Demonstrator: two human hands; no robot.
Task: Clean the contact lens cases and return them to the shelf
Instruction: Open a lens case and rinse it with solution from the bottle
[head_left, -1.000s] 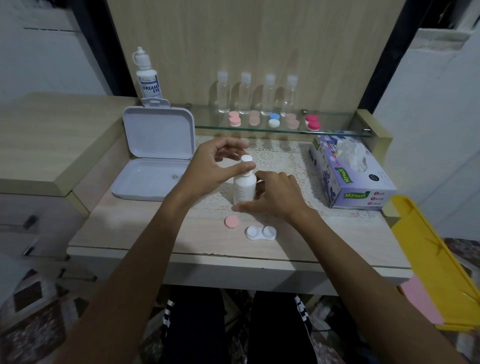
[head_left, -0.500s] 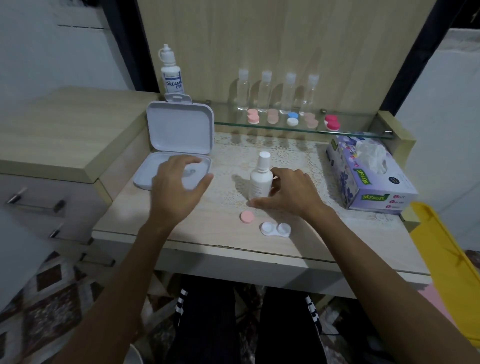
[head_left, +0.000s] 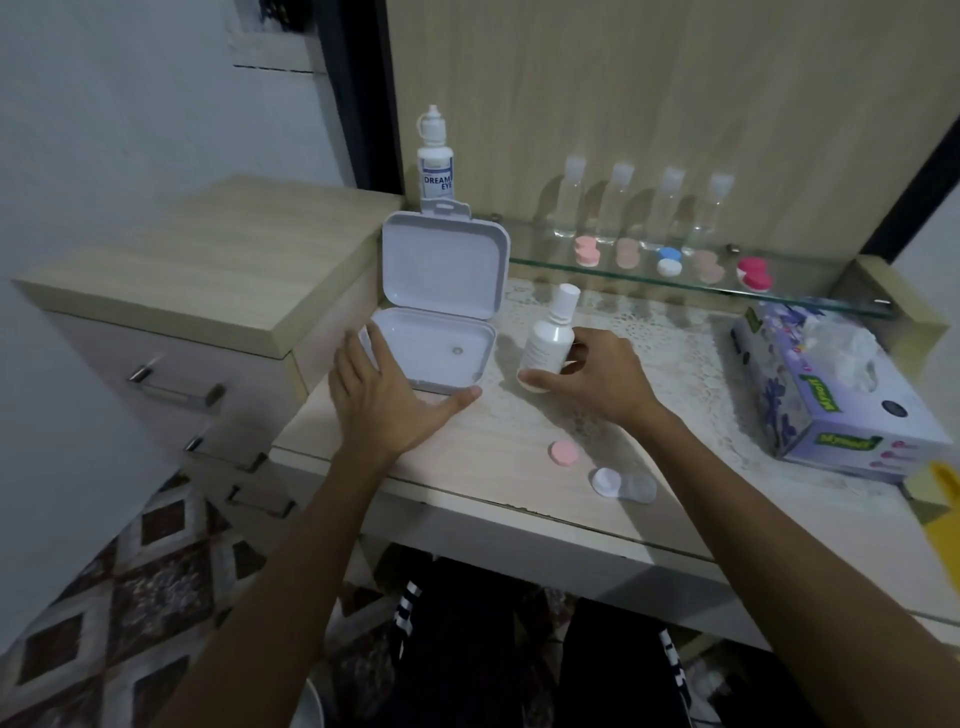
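A white contact lens case (head_left: 623, 485) lies open near the table's front edge, with one pink cap (head_left: 564, 452) beside it on the left. My right hand (head_left: 597, 376) grips a small white bottle (head_left: 550, 338), which leans to the left above the lace mat. My left hand (head_left: 387, 395) lies flat with spread fingers against the front of the open white plastic box (head_left: 436, 306). Several more lens cases, pink, blue-white and red, sit on the glass shelf (head_left: 810, 296) at the back.
A taller solution bottle (head_left: 435, 156) stands behind the box lid. Several clear bottles (head_left: 644, 205) line the shelf's back. A purple tissue box (head_left: 826, 384) sits at the right, something yellow (head_left: 940, 499) past it. A drawer unit (head_left: 208, 291) stands to the left.
My left hand left the bottle's cap and moved left to the white box. My right hand has tilted the bottle to the left. The view shifted left.
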